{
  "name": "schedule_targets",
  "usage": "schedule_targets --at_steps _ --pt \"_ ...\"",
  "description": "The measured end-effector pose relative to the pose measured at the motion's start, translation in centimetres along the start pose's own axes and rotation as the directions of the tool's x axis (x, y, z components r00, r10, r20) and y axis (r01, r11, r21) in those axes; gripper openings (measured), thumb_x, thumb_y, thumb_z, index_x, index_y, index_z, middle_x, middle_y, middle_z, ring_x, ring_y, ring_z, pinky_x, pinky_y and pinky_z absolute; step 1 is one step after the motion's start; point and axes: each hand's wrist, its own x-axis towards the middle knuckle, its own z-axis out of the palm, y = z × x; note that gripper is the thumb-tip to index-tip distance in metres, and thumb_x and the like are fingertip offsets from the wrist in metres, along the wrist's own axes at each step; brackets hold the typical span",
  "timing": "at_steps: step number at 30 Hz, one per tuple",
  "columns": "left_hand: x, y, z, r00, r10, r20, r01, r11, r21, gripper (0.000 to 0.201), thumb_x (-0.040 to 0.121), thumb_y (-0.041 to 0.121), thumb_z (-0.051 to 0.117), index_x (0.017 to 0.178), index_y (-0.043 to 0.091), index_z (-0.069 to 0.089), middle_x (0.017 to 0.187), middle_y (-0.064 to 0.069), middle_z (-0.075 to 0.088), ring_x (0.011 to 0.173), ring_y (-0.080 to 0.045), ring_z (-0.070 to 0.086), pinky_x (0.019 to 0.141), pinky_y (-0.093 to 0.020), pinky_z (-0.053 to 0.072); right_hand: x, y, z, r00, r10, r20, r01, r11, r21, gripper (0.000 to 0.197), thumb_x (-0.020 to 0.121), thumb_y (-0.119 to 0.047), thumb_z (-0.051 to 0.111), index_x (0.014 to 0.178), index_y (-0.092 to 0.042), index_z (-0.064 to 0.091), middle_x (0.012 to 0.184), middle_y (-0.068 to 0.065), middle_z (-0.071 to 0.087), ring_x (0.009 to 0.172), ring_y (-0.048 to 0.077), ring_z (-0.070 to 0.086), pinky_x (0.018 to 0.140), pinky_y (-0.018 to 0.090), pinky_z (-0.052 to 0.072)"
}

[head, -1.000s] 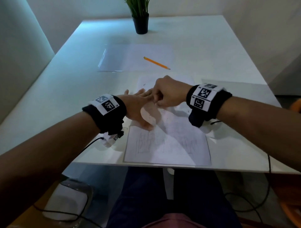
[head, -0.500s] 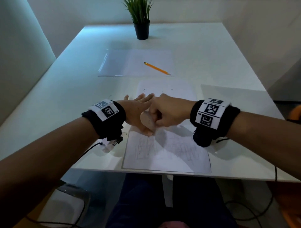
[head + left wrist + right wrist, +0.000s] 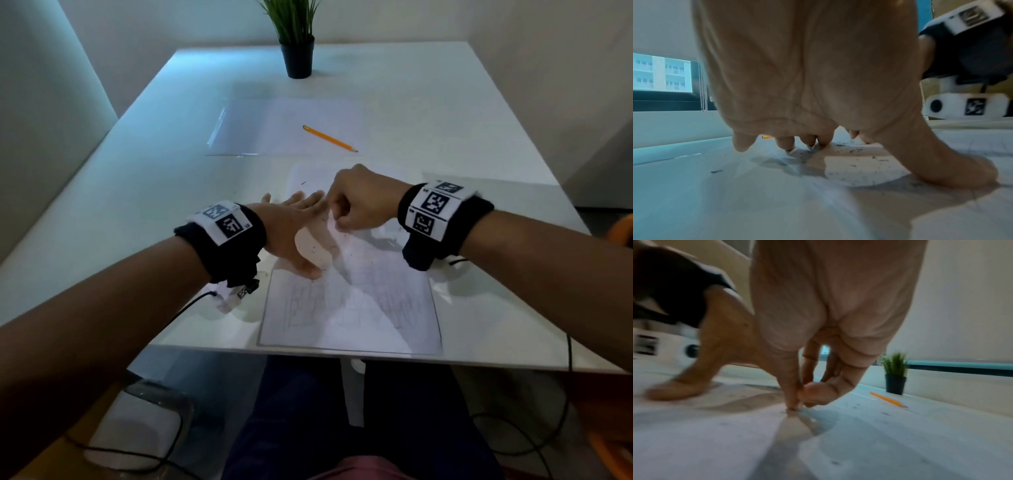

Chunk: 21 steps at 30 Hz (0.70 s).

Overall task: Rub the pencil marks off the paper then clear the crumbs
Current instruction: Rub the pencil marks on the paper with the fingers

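Note:
A white paper [image 3: 359, 308] with faint pencil lines lies at the near table edge. My left hand [image 3: 287, 229] presses flat on its upper left part, fingers spread and thumb [image 3: 941, 170] planted. Dark eraser crumbs [image 3: 851, 151] lie scattered between thumb and fingers. Just right of it, my right hand [image 3: 337, 219] is curled, with thumb and fingertips [image 3: 797, 402] pinched together down on the paper. What they pinch is almost wholly hidden; it looks like a small eraser.
A yellow pencil [image 3: 329, 138] lies beyond the paper on a clear plastic sleeve [image 3: 274, 126]. A potted plant [image 3: 297, 51] stands at the far end of the white table [image 3: 154, 212]. Cables hang below the near edge.
My right hand slid toward the left hand, then back away and to the right across the paper. The left hand stayed pressed in place.

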Motion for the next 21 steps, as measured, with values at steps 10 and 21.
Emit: schedule_targets --at_steps 10,21 --pt "-0.5 0.8 -0.6 0.999 -0.039 0.022 0.038 0.998 0.045 0.128 0.066 0.074 0.071 0.153 0.042 -0.016 0.163 0.015 -0.021 0.152 -0.017 -0.015 0.115 -0.07 0.003 0.0 -0.4 0.2 1.0 -0.021 0.002 0.021 0.999 -0.028 0.022 0.075 -0.008 0.07 0.06 -0.02 0.06 0.06 -0.012 0.052 0.058 0.007 0.052 0.057 0.027 0.044" --pt "-1.0 0.9 -0.5 0.997 -0.022 0.078 0.021 1.0 0.013 0.12 0.072 0.071 0.07 0.155 0.04 -0.012 0.159 0.017 -0.03 0.142 -0.009 -0.032 0.118 -0.062 0.0 -0.6 -1.1 0.4 0.997 -0.046 0.054 0.049 0.998 -0.049 0.015 0.077 -0.011 0.074 0.065 -0.014 0.066 0.061 -0.012 0.055 0.061 0.006 0.058 0.056 0.024 0.048"
